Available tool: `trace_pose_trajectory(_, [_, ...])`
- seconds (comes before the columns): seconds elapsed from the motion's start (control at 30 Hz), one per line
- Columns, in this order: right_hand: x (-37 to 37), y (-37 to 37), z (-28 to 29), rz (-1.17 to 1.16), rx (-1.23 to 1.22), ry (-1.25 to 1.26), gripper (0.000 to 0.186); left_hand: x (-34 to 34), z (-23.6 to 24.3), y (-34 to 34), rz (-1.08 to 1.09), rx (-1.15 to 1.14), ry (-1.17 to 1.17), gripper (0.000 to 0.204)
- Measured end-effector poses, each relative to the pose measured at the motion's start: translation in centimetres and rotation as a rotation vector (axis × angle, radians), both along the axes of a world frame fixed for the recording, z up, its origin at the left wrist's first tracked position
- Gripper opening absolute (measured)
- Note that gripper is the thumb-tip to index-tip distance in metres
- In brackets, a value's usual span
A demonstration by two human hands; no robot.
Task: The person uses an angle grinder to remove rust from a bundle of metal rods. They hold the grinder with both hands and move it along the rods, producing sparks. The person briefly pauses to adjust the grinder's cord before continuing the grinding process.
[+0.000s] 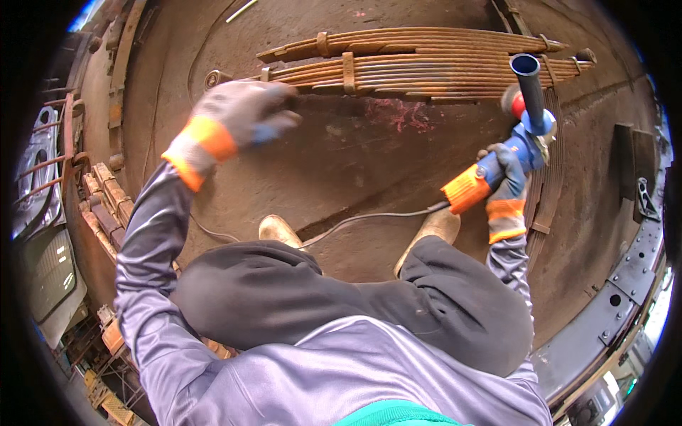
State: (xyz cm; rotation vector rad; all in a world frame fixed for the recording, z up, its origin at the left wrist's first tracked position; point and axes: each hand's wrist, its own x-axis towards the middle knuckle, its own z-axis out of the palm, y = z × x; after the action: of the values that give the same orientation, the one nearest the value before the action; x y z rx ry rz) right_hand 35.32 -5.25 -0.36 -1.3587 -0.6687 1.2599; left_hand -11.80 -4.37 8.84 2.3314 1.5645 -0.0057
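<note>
My right hand (506,170), in a grey glove with an orange cuff, grips the body of a blue and orange angle grinder (522,145). Its black side handle (529,89) points up and away from me, and a red round part shows beside it. In front of me lie rusty leaf springs (426,71), stacked in long curved layers and bound by clamps. My gloved left hand (249,117) hovers by the springs' left end, near the rolled eye (217,78). Its fingers are somewhat blurred but look apart, with nothing seen in them.
The grinder's cable (355,221) runs between my boots (433,227) over the brown floor. More flat metal leaves (550,177) lie to the right under the grinder. A dark riveted beam (611,305) curves along the right, and rusty metal parts (106,206) are piled on the left.
</note>
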Motion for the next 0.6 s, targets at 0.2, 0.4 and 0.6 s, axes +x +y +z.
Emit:
trace_pose_trajectory(0.2, [-2.4,0.3,1.4,0.074,-0.041,0.261,0.027,18.8,-1.7,-2.5,-0.470,-0.180,-0.237,0.086])
trace_pose_trajectory(0.4, [-0.4,-0.6,0.2,0.053,-0.094,0.284,0.037,24.6,-6.9,-2.8,-0.566,-0.125,-0.207,0.066])
trace_pose_trajectory(0.6, [0.7,-0.7,-0.9,0.083,-0.146,0.201,0.030,26.7,-9.1,-0.6,-0.578,-0.316,-0.214,0.036])
